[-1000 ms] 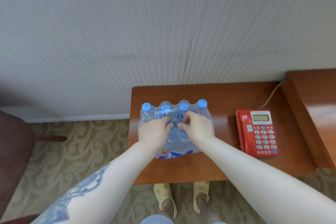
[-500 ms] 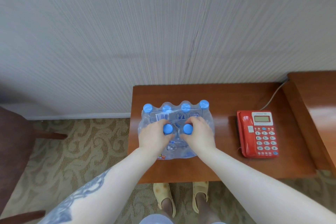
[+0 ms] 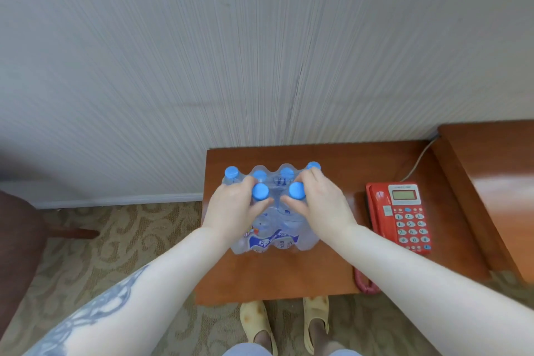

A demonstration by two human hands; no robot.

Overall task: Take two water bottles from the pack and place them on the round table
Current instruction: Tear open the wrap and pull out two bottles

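Observation:
A shrink-wrapped pack of water bottles (image 3: 273, 241) with blue caps stands on the brown wooden side table (image 3: 289, 274) by the wall. My left hand (image 3: 234, 211) is wrapped around the neck of one bottle (image 3: 260, 191), whose cap sticks up above the plastic wrap. My right hand (image 3: 320, 205) grips a second bottle (image 3: 297, 191) the same way, just to its right. Both bottles' bodies are still down among the others in the pack. No round table is in view.
A red push-button telephone (image 3: 404, 217) lies on the same table to the right of the pack, its cord running to the wall. A higher wooden surface (image 3: 497, 176) adjoins at the right. A dark chair (image 3: 17, 240) stands on the patterned carpet at left.
Both hands have spread apart and risen slightly, drawing two bottles up so their caps now stand clear above the wrap. The pack itself stays in place.

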